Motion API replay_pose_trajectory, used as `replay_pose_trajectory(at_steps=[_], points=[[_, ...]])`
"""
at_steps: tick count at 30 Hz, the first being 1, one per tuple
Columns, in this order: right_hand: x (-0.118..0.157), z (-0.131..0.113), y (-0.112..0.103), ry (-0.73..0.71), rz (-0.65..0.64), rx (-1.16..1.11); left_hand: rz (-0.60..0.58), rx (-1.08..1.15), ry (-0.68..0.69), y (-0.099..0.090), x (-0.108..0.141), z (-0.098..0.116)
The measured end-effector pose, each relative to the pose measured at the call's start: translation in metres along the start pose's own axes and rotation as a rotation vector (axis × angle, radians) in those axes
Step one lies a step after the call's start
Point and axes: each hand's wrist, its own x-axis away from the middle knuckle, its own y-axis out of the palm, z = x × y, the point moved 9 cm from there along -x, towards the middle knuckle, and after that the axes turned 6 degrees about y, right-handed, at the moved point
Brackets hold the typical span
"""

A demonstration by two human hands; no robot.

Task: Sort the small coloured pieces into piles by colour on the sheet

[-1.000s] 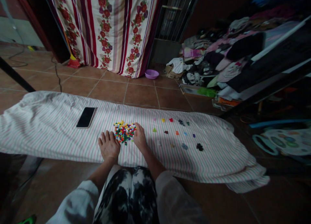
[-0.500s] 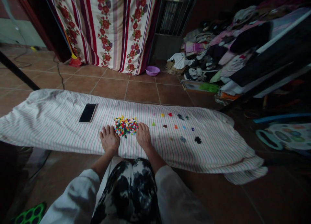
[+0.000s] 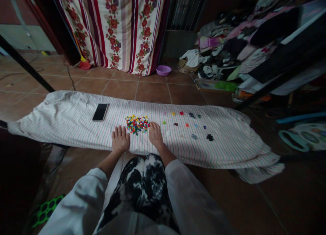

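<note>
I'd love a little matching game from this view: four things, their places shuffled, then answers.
1. Heap of small multicoloured pieces
2. Flat phone with black screen
3. Round purple bowl
4. Small cluster of black pieces

A. On brown tiled floor, beside the floral curtain
B. On striped white cloth, right of the right hand
C. Between and just beyond both hands
D. On the cloth, left of the heap

Pairs: 1-C, 2-D, 3-A, 4-B

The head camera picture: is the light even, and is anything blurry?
Head view: uneven light, the striped cloth palest just beyond the colourful pile, the lower left corner almost black; head view: fine detail soft, the pile's pieces lacking crisp edges; head view: no bright glare on the phone.
</note>
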Motion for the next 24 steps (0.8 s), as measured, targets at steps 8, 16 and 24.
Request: replay_pose_trajectory(at_steps=[8, 16, 24], points=[[0.018, 0.002, 0.000, 0.088, -0.095, 0.061, -0.131, -0.052, 0.051, 0.001, 0.017, 0.003], [0.027, 0.003, -0.009, 0.191, -0.162, 0.072, -0.131, 0.000, 0.062, 0.002, 0.018, -0.004], [0.029, 0.000, -0.018, 0.174, -0.012, 0.012, -0.017, 0.040, 0.091, 0.004, -0.025, -0.012]])
